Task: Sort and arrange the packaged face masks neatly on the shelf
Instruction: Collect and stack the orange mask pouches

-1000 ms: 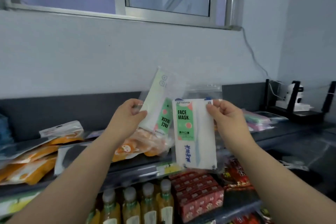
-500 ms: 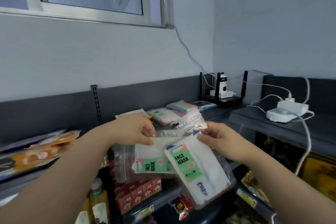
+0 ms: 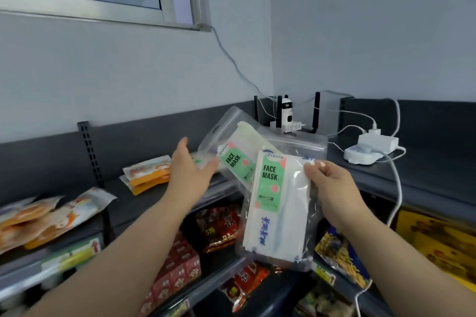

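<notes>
Two clear-bagged face mask packs with green "FACE MASK" labels are held in front of the dark grey top shelf (image 3: 144,197). My right hand (image 3: 332,188) grips the nearer white pack (image 3: 277,203) by its upper right edge, and it hangs upright. Behind it, a second pack (image 3: 233,152) leans to the left. My left hand (image 3: 189,172) pinches that pack's lower left corner with the thumb, the other fingers stretched out. The front pack partly covers the rear one.
Orange-printed packs lie on the top shelf, one small stack (image 3: 148,175) in the middle and more (image 3: 38,216) at the left. A router and small camera (image 3: 287,118) stand in the corner, with a white power adapter (image 3: 368,149) and cables to the right. Red snack bags (image 3: 221,226) fill the lower shelf.
Both hands have lifted the packs from a low position to chest height. The left pack has swung from lying flat to tilted up behind the right one. The view has shifted further right.
</notes>
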